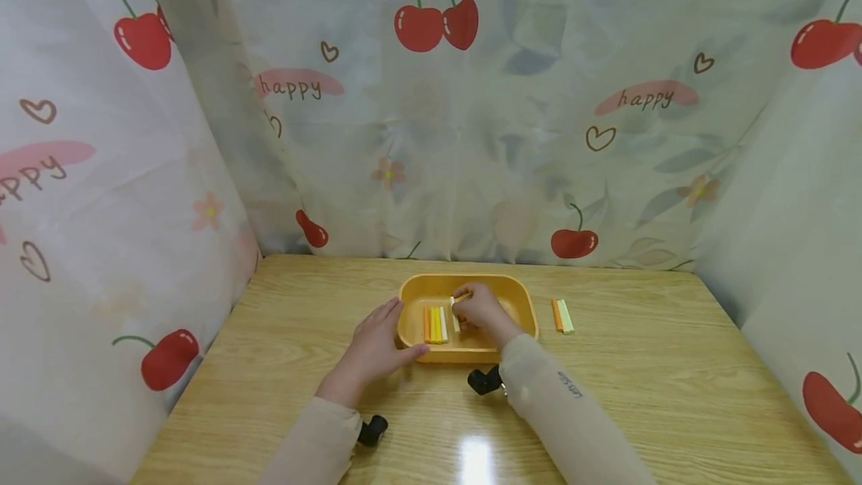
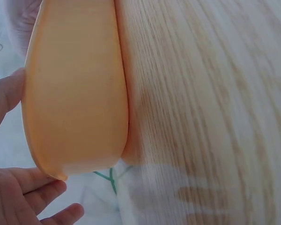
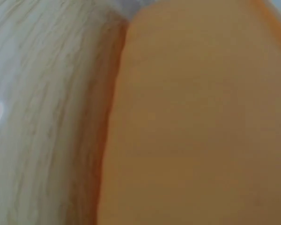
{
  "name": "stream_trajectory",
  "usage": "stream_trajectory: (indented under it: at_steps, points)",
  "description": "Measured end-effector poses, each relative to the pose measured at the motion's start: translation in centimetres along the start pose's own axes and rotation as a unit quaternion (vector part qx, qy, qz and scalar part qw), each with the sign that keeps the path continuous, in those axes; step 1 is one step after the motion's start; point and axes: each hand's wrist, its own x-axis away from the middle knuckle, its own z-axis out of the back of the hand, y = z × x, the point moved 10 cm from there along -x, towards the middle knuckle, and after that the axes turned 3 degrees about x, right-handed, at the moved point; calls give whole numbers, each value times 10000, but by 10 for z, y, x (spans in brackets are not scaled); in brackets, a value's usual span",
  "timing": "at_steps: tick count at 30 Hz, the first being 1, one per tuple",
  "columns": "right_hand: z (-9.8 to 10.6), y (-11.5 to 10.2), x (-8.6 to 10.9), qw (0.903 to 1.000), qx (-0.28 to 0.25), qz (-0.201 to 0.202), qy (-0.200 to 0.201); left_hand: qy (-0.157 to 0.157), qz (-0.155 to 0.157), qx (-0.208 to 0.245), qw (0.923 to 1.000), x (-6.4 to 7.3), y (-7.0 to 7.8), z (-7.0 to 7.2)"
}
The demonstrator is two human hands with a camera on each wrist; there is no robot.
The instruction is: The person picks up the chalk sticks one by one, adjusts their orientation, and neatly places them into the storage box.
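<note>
Two hands [image 1: 377,349] [image 1: 481,310] at a smooth, round-cornered tray [image 1: 458,356] of slim sticks [image 1: 435,325]

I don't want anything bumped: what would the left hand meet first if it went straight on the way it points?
The orange tray: the left hand appears to touch its rim, so going straight on would probably press into it at once, though exact depth is unclear.

One tray [image 1: 465,356], two hands [image 1: 379,350]; sticks [image 1: 436,325]: four in row inside, one pinched, at least two outside.
</note>
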Motion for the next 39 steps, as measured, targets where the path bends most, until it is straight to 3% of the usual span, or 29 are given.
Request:
stream_trajectory:
  at_steps: [19,27,39]
  points:
    - [-6,6,-3,9983,566,-103,58,25,-68,-4,10000,-1,3,1]
    - [-12,6,-5,9995,254,-155,-133,13,-55,-17,10000,-1,2,1]
    - [-5,5,1,9984,480,-245,-152,-33,69,-1,10000,-2,-3,-2]
